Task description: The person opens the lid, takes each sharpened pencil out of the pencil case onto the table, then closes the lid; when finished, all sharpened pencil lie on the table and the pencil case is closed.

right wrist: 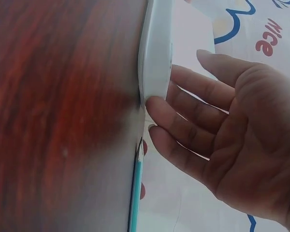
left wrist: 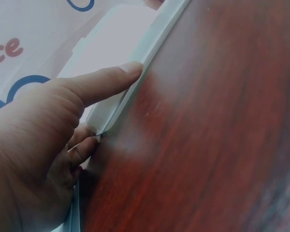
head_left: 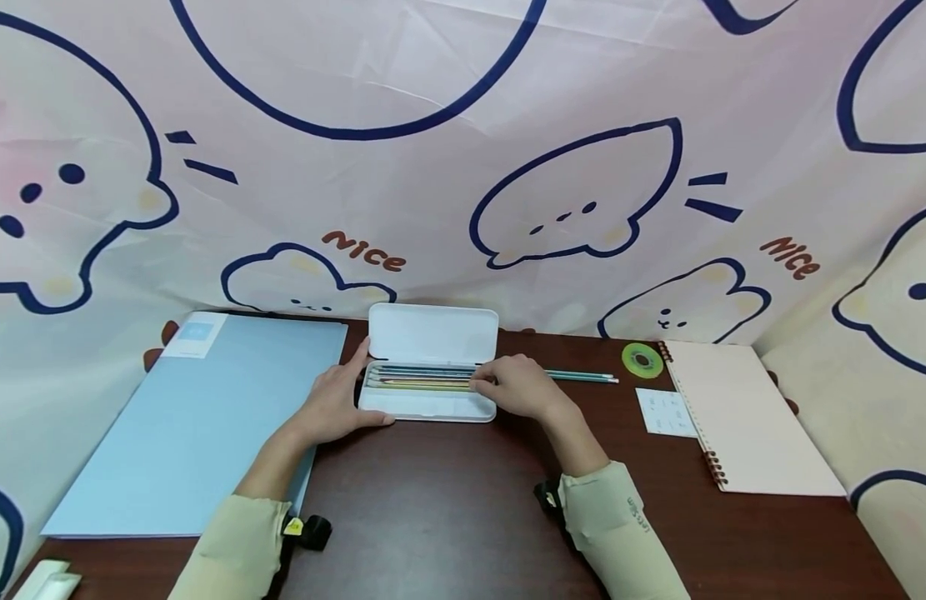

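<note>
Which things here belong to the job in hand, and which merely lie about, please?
Likely in use: left hand, right hand, open pencil case, pencils inside, teal pencils beside it.
Likely lying about: blue folder, round green item, white card, spiral notebook.

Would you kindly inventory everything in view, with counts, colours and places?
Hinged rectangular pencil case: one, white, rear centre.
Slim pencils: several, mixed colours, inside the case.
Slim teal rods: count unclear, teal, right of the case.
Flat rectangular folder: one, light blue with white label, left.
Round roll: one, green, right rear.
Spiral paper notebook: one, off-white, right.
Small printed card: one, white, notebook's left edge.
Unidentified objects: count unclear, whitish, near left corner.
Wooden table: one, dark brown, beneath.
Cartoon-printed cloth: count unclear, white and navy, behind.
Wrist devices: two, black, sleeve cuffs.
Sleeves: two, pale green, foreground.
Left hand: one, case's left end.
Right hand: one, case's right end.
</note>
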The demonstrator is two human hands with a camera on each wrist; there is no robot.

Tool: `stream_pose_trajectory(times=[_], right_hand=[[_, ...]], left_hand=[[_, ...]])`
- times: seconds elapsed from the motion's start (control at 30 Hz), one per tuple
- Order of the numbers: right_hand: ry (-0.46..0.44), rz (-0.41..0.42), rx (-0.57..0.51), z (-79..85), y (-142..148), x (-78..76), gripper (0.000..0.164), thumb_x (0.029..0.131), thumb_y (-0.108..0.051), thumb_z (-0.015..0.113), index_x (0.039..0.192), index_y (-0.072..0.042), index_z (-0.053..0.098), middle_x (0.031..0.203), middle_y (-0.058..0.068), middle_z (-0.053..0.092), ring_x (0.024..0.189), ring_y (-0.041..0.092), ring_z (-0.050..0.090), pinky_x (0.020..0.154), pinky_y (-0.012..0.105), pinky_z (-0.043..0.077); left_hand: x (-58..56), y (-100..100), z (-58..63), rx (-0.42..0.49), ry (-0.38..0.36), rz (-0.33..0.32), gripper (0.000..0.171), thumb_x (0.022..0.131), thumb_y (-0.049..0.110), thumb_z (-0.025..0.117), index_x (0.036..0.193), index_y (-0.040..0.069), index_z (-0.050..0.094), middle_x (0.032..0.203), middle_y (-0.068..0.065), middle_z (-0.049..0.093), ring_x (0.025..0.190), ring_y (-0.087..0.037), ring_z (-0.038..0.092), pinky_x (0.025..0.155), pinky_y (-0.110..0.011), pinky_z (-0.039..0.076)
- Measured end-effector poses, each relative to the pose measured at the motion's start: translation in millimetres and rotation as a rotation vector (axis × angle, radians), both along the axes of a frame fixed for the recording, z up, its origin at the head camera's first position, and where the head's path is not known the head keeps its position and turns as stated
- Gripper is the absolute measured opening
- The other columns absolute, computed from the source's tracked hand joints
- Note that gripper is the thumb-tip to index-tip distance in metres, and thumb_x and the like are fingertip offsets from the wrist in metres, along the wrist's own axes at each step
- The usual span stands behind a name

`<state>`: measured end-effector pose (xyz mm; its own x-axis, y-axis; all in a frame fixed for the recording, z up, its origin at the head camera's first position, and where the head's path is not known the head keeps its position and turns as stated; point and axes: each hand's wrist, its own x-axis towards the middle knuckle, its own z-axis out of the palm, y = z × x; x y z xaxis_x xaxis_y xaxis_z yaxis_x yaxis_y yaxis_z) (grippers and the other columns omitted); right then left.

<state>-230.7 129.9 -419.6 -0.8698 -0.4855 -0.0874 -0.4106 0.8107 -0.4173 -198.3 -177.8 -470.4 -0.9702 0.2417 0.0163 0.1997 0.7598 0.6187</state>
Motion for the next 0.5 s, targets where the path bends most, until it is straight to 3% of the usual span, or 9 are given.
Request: stream_pose_trajectory(times=[0.2,0.37,0.5], right_hand=[[-0.038,0.045,-0.021,-5.0,-0.6,1.1,0.022,0.099,-0.028,0.066,0.114,-0.018,0.079,0.111,-0.004,0.076,0.094,0.01,0.064,0.084,0.032,0.053],[-0.038,0.018,-0.01,-7.0,-1.5,0.9,0.02,0.098,-0.024,0.066,0.113,-0.018,0.079,0.113,-0.003,0.076,0.1,0.012,0.065,0.09,0.035,0.053],[-0.015,-0.014,-0.005,-6.8,-2.3,1.0,0.017,0.098,-0.016,0.067,0.11,-0.017,0.078,0.109,-0.001,0.075,0.094,0.013,0.063,0.087,0.035,0.053]], left_hand=[[0.5,0.3,-0.8,-0.001,0.005,-0.005,0.128,0.076,0.049,0.086,0.165,0.014,0.002,0.148,-0.014,0.053,0.128,-0.039,0.046,0.109,-0.067,0.03],[1.4,0.2,1.8,-0.005,0.008,-0.006,0.128,0.075,0.05,0.087,0.165,0.012,0.003,0.148,-0.016,0.053,0.127,-0.04,0.047,0.11,-0.067,0.029],[0.7,-0.2,2.7,-0.012,0.02,-0.007,0.129,0.075,0.051,0.087,0.164,0.012,0.003,0.149,-0.017,0.053,0.128,-0.042,0.047,0.11,-0.067,0.028]])
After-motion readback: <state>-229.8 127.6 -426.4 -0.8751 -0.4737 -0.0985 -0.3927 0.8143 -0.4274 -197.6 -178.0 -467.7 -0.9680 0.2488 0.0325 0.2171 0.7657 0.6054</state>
